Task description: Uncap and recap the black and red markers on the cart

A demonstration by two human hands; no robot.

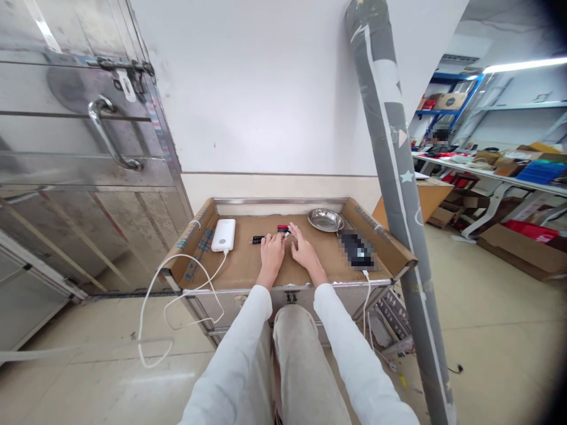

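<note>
My left hand (pixel 271 252) rests on the cardboard-lined table top (pixel 239 265), fingers curled over a small black stick-shaped item (pixel 257 239). My right hand (pixel 302 247) lies beside it with fingers stretched toward a small red and black item (pixel 282 228). What either hand actually grips is too small to make out. A white power bank (pixel 223 234) lies to the left, its white cable (pixel 153 307) hanging off the front edge. A round metal dish (pixel 325 220) sits at the back right.
A blurred dark object (pixel 357 249) lies at the table's right, with a cable below. A grey rolled mat (pixel 394 177) leans across the right side. A steel door with handle (pixel 108 133) stands left. Benches and boxes (pixel 509 165) fill the far right.
</note>
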